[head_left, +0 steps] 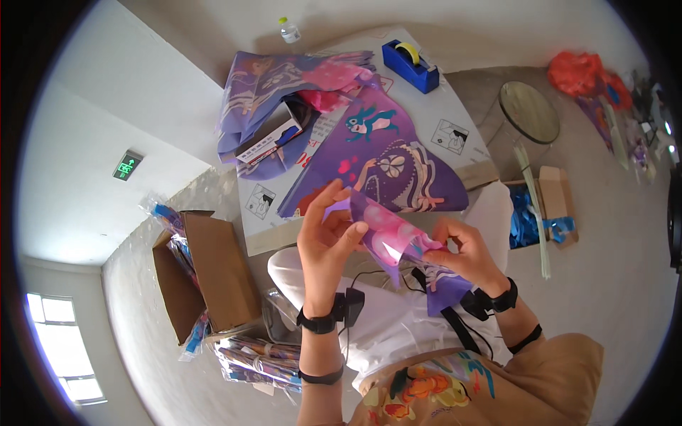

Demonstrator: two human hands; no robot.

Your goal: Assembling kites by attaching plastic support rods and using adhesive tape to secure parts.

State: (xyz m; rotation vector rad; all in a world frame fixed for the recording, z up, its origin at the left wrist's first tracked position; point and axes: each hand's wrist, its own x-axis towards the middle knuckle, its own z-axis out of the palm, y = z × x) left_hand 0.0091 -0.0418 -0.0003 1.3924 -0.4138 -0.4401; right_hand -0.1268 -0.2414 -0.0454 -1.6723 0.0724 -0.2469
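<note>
Above my lap I hold a thin, shiny printed sheet (389, 231), purple with pink patches, rolled or folded over along its length. My left hand (325, 238) is closed around its left end, with the thumb on the near side. My right hand (470, 254) pinches the right end between thumb and fingers, and a purple printed part hangs below it. Just beyond my hands, a larger purple sheet (405, 160) with cartoon prints lies flat on the table (273, 238). Several similar sheets (266, 89) are heaped at its far left, around a small open box (273, 136).
A blue tape dispenser (410, 65) and a bottle (289, 30) stand at the back. To the left are a cardboard carton (224, 273) and wrapped bundles (263, 361). On the right are a round stool (529, 111), pale rods (534, 213), an open box (560, 186) and a red bag (579, 71).
</note>
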